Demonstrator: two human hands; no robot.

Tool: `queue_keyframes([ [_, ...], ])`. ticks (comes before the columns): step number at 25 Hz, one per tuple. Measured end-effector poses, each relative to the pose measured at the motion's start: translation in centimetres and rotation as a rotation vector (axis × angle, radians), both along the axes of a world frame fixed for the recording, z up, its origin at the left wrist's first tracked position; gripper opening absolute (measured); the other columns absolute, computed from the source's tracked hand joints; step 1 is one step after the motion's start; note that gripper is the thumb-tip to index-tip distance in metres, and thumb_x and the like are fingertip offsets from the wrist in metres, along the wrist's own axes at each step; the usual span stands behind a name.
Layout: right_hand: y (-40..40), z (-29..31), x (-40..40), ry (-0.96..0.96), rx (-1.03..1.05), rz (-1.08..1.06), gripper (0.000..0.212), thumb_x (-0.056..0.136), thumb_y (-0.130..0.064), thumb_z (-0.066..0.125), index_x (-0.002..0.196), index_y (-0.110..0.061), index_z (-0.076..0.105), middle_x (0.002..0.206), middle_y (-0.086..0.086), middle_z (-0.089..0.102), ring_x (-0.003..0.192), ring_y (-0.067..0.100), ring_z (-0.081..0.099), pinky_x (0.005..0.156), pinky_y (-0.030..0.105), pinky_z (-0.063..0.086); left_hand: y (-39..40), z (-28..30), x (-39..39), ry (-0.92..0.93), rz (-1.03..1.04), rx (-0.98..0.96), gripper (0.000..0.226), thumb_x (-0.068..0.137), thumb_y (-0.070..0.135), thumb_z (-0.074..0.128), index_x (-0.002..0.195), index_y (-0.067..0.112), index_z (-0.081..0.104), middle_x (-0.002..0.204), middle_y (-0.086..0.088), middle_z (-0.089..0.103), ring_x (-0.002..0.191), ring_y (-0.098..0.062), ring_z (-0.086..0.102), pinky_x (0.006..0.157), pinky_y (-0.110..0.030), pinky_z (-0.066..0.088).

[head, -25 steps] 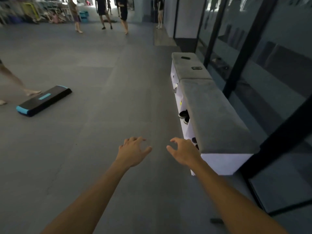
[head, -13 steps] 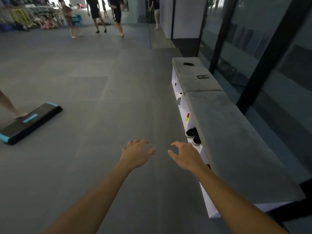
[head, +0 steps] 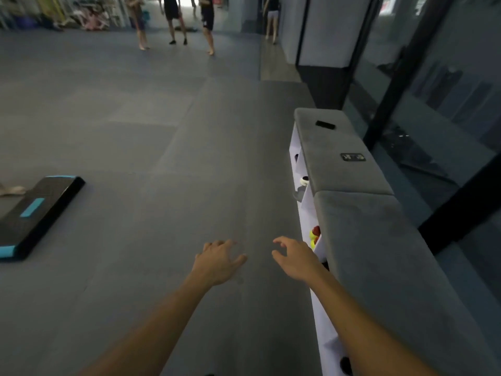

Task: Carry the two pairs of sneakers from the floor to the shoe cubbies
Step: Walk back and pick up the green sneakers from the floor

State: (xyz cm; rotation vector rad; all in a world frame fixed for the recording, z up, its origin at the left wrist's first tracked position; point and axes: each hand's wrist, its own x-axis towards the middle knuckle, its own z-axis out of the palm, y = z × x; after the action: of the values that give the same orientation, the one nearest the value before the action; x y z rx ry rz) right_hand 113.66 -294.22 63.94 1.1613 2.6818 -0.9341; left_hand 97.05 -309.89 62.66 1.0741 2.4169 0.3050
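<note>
Cubby interiors mostly hidden: the white shoe cubbies (head: 307,213) run along the right edge under a grey padded bench top (head: 379,253), seen nearly edge-on, so only slivers of the openings show. Near end of the unit cut off by the bottom edge of the frame.

Footwear pokes out in bits: a yellow and red shoe (head: 314,236) in an opening just beside the right hand (head: 294,260); a dark shoe with pale sole (head: 304,180) further along; a dark shape (head: 345,365) low at the near end, too blurred to identify. Which of these are the task's sneakers cannot be told. No sneakers visible on the open floor (head: 162,158).

Left hand (head: 218,260) and right hand both reach forward over the floor, fingers spread and loosely curled, holding nothing.

Two small dark flat objects lie on the bench top, details unreadable. A black step platform with blue trim (head: 35,210) sits at left, partly cut off. Distant people (head: 173,20) cropped at the top.
</note>
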Motion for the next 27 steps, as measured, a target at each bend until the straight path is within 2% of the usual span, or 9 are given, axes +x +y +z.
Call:
queue_keyframes([
  [3,8.2,-0.4,-7.4,0.012,0.051,0.032,0.051,0.098,-0.052,0.054,0.144,-0.03,0.05,0.146,0.001,0.055,0.133,0.027,0.05,0.106,0.044,0.047,8.2,-0.6,-7.2,-0.011,0.018,0.001,0.074,0.089,0.074,0.04,0.153,0.036,0.031,0.155,-0.003,0.039,0.141,-0.032,0.032,0.113,-0.052,0.033],
  [6,15.9,-0.8,-14.4,-0.001,0.16,0.045,0.055,0.096,-0.058,0.05,0.145,-0.032,0.049,0.152,-0.003,0.047,0.14,0.027,0.038,0.109,0.047,0.038,17.1,-0.8,-15.0,0.003,-0.025,0.005,0.075,0.089,0.076,0.039,0.152,0.036,0.033,0.156,-0.003,0.039,0.142,-0.032,0.031,0.112,-0.054,0.033],
  [10,25.7,-2.2,-21.5,-0.052,0.134,-0.005,0.058,0.096,-0.06,0.049,0.148,-0.036,0.043,0.162,-0.002,0.032,0.149,0.029,0.025,0.115,0.051,0.029,29.5,-0.1,-23.9,0.038,-0.109,-0.013,0.075,0.089,0.074,0.04,0.152,0.034,0.033,0.155,-0.001,0.039,0.142,-0.03,0.032,0.111,-0.053,0.034],
  [14,36.2,-3.9,-28.3,-0.078,0.038,-0.043,0.062,0.097,-0.059,0.048,0.153,-0.036,0.037,0.164,-0.001,0.031,0.15,0.031,0.025,0.116,0.05,0.028,40.2,-0.6,-30.9,0.02,-0.136,-0.042,0.073,0.089,0.073,0.04,0.15,0.032,0.036,0.151,-0.001,0.043,0.139,-0.03,0.035,0.108,-0.049,0.035],
  [20,55.1,-4.0,-41.5,-0.032,0.039,-0.005,0.063,0.098,-0.056,0.05,0.155,-0.031,0.037,0.161,0.003,0.037,0.146,0.031,0.033,0.114,0.044,0.031,56.6,-2.2,-42.5,-0.037,-0.013,0.034,0.077,0.086,0.076,0.042,0.151,0.035,0.034,0.152,-0.001,0.045,0.139,-0.03,0.036,0.111,-0.047,0.036],
  [24,66.1,-2.9,-50.7,-0.072,0.091,0.055,0.066,0.096,-0.061,0.047,0.155,-0.034,0.035,0.162,0.001,0.034,0.147,0.033,0.028,0.114,0.048,0.031,66.7,-1.4,-50.2,-0.022,0.025,0.069,0.079,0.085,0.078,0.04,0.152,0.037,0.032,0.154,0.0,0.041,0.14,-0.029,0.034,0.111,-0.051,0.034],
  [27,74.3,-3.2,-58.0,-0.106,0.13,0.077,0.069,0.095,-0.065,0.044,0.156,-0.036,0.03,0.165,0.002,0.028,0.15,0.035,0.022,0.115,0.052,0.027,75.0,-2.1,-57.4,0.001,0.01,0.043,0.084,0.081,0.084,0.036,0.153,0.041,0.027,0.16,0.0,0.031,0.144,-0.029,0.027,0.113,-0.055,0.029],
])
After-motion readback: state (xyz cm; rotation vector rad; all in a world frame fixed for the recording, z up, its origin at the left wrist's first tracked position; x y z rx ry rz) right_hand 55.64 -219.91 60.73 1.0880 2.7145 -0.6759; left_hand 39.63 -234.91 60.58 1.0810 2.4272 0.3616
